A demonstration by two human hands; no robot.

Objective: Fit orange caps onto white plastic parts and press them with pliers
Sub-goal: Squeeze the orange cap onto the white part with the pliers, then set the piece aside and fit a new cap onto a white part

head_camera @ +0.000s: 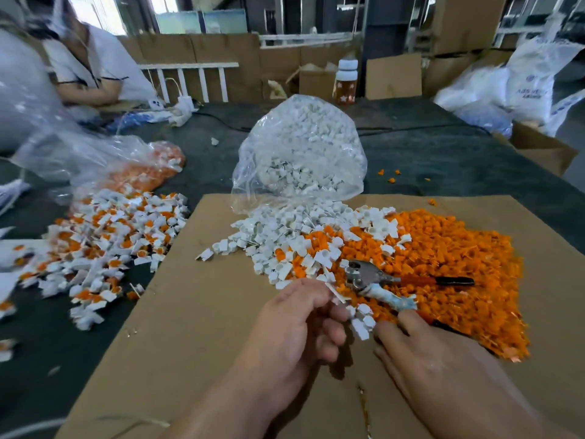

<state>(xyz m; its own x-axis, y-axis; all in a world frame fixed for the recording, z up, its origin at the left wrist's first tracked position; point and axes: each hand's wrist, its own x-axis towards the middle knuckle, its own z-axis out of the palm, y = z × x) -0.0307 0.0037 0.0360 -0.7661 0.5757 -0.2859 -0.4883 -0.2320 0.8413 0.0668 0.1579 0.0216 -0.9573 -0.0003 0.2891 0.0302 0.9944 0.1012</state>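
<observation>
Assembled white-and-orange pieces (104, 248) lie heaped on the table at the left. Over the cardboard (196, 312), the left hand (300, 324) pinches a white plastic part (336, 294). The pliers (367, 277) rest on the orange caps (449, 248). The right hand (443, 372), fingers straight, lies by their near handle.

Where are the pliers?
In the head view, the pliers lie right of centre on the orange caps, just beyond the right hand.
</observation>
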